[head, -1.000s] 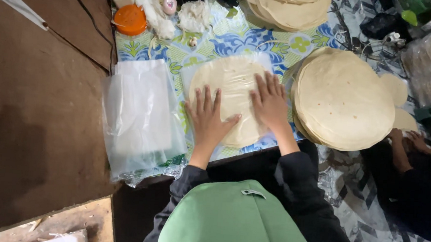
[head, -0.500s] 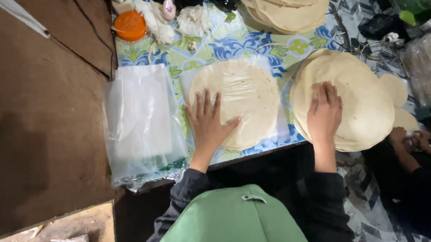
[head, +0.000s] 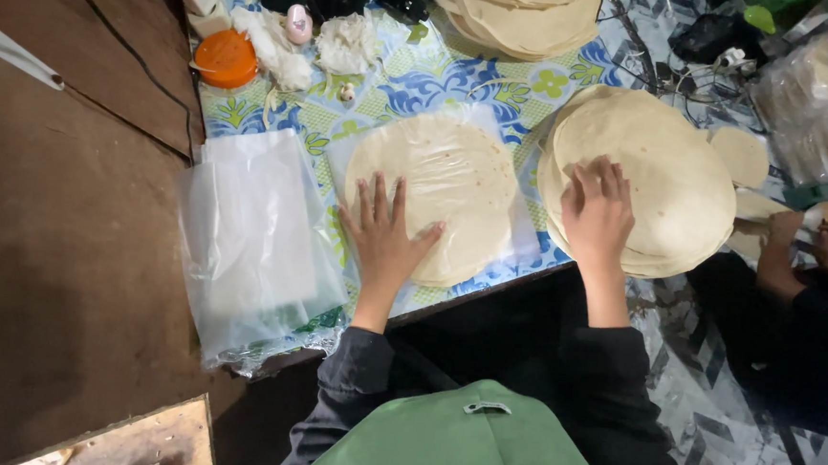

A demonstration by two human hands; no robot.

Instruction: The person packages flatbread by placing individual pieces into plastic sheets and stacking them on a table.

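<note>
While flat, left hand presses flatbread | right hand on stack

Counts: 2 own hands – left hand, right hand. 2 hands of another person at right. 3 flatbread groups: 1 single flatbread, 1 near stack, 1 far stack. 1 small dough disc. 1 pile of clear plastic bags. 1 orange lid. 1 bagged flatbread pack.

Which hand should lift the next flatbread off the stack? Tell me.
Right, probably. The right hand lies on the flatbread stack, fingers on top. The left hand presses flat on the single flatbread on plastic.
</note>
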